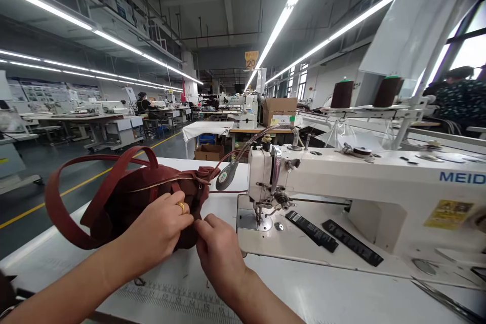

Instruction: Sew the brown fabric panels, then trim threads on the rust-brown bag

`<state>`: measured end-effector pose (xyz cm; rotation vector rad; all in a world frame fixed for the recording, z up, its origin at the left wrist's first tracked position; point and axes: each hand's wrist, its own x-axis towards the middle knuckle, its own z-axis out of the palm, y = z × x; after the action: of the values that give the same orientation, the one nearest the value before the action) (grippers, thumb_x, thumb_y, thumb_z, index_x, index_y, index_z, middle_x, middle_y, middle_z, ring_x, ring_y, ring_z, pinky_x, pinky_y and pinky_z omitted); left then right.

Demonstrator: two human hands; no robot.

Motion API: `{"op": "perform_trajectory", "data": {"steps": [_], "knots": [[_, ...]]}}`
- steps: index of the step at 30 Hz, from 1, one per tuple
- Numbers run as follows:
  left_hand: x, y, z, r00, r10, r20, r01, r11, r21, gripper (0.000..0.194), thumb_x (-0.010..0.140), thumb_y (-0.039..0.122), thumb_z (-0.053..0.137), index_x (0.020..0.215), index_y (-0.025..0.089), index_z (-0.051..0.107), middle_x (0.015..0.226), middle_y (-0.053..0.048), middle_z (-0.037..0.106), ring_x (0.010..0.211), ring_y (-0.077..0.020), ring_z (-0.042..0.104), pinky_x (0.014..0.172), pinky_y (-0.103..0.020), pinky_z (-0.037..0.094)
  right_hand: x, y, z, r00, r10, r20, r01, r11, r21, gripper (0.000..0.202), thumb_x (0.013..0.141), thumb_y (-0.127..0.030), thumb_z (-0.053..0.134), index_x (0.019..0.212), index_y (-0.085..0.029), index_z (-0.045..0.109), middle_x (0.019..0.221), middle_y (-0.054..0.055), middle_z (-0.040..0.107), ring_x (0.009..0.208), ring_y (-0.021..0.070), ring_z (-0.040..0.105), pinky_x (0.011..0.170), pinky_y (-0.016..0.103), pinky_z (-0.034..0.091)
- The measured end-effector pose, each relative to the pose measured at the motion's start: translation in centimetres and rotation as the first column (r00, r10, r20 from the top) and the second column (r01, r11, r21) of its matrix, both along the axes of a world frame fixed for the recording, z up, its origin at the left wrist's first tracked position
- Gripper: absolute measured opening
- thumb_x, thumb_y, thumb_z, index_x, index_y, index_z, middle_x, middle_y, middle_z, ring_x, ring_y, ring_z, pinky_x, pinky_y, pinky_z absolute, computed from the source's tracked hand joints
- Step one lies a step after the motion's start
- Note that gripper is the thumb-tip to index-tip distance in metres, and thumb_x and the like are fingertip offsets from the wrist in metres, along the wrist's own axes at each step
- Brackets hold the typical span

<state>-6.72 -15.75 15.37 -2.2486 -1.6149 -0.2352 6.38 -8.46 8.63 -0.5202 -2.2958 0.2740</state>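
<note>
A dark red handbag [144, 174] with a long strap and a brass zipper lies on the white sewing table, its mouth unzipped toward me. My left hand [167, 223], a ring on one finger, is closed on the bag's dark lining by the opening. Just right of it, my right hand [220, 243] pinches at the lower right edge of the same fabric. The fingertips of both hands almost meet. Exactly what lies between the right fingertips is hidden. To the right stands a white sewing machine [322, 177], its needle close to my right hand.
Two black printed strips [311, 230] and a metal bobbin part [279, 226] lie on the machine bed. A grey lamp head [227, 176] hangs beside the needle. Scissors [448, 298] rest at the lower right. A ruler scale [182, 301] runs along the table's front.
</note>
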Motion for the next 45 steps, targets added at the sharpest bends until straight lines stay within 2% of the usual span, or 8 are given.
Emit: {"op": "perform_trajectory", "data": {"steps": [3,13,18,25,29,34,38,45], "knots": [[-0.5,0.0,0.2,1.0,0.005,0.003,-0.005,0.995,-0.102,0.029,0.065,0.0,0.038,0.069,0.019,0.059,0.066,-0.003,0.056,0.073,-0.02,0.046,0.063,-0.033,0.037,0.3,0.0,-0.3,0.999,0.033,-0.038,-0.035,0.997,-0.073,0.02,0.071,-0.003,0.041,0.075,-0.018,0.054,0.071,0.002,0.05,0.063,0.0152,0.048,0.055,0.024,0.038],[-2.9,-0.8,-0.2,0.803,0.045,0.594,-0.15,0.98,0.129,0.018,0.07,0.014,0.048,0.084,0.023,0.055,0.082,0.002,0.055,0.079,-0.0131,0.053,0.07,-0.021,0.041,-1.9,-2.4,-2.3,0.991,-0.006,-0.136,-0.032,0.961,-0.276,0.037,0.074,-0.012,0.047,0.112,-0.014,0.045,0.095,0.009,0.053,0.064,0.0174,0.053,0.055,0.027,0.043],[-3.0,-1.6,-1.5,0.813,0.005,0.582,-0.13,0.976,0.173,0.018,0.075,0.015,0.047,0.09,0.024,0.052,0.085,0.002,0.053,0.083,-0.0132,0.052,0.072,-0.021,0.042,-2.9,-1.9,-2.4,0.998,-0.013,-0.065,0.002,0.985,-0.172,0.015,0.073,-0.009,0.044,0.079,-0.016,0.055,0.075,0.004,0.056,0.06,0.0163,0.054,0.05,0.024,0.037],[-3.0,-1.3,-2.8,0.935,-0.248,0.254,0.184,0.95,0.251,0.04,0.074,-0.001,0.037,0.1,0.023,0.054,0.096,-0.002,0.059,0.094,-0.0179,0.046,0.08,-0.031,0.04,0.3,-1.3,-2.0,0.999,-0.006,-0.053,0.009,0.998,0.057,0.019,0.067,-0.005,0.039,0.073,-0.018,0.051,0.067,0.001,0.05,0.051,0.0131,0.043,0.045,0.026,0.024],[-1.6,-1.1,-2.0,0.942,-0.137,0.307,0.137,0.99,0.023,0.027,0.07,-0.001,0.037,0.072,0.017,0.057,0.076,-0.002,0.056,0.079,-0.0167,0.047,0.07,-0.028,0.041,1.1,0.7,0.1,0.992,-0.082,-0.092,0.095,0.984,0.148,0.021,0.067,-0.002,0.037,0.069,-0.019,0.049,0.064,-0.001,0.045,0.051,0.0119,0.039,0.047,0.026,0.022],[-0.9,-1.2,0.2,0.869,0.051,0.491,0.135,0.932,-0.336,0.017,0.067,0.008,0.048,0.066,0.02,0.061,0.077,0.0,0.055,0.077,-0.0147,0.051,0.07,-0.021,0.043,-1.9,2.1,2.8,0.999,0.0,-0.044,0.007,0.986,0.164,0.014,0.071,-0.008,0.046,0.072,-0.021,0.051,0.067,-0.003,0.045,0.056,0.0106,0.042,0.046,0.026,0.02],[-1.3,-1.7,-1.5,0.65,0.232,0.723,-0.039,0.961,-0.274,0.01,0.069,0.027,0.059,0.069,0.02,0.065,0.077,0.0,0.06,0.076,-0.0175,0.055,0.07,-0.023,0.046,-3.8,2.0,2.9,0.979,0.139,-0.149,-0.143,0.99,-0.017,0.017,0.077,-0.007,0.044,0.077,-0.02,0.054,0.074,-0.004,0.051,0.064,0.01,0.047,0.052,0.021,0.03],[-1.1,-1.8,-3.2,-0.22,0.141,0.965,-0.22,0.957,-0.19,0.025,0.069,0.034,0.063,0.09,0.02,0.064,0.088,-0.003,0.066,0.084,-0.0209,0.059,0.069,-0.028,0.051,-0.9,1.3,1.1,0.941,0.139,-0.308,-0.226,0.936,-0.27,0.021,0.079,-0.012,0.05,0.099,-0.017,0.05,0.099,0.005,0.052,0.085,0.0155,0.05,0.073,0.026,0.041]]}}
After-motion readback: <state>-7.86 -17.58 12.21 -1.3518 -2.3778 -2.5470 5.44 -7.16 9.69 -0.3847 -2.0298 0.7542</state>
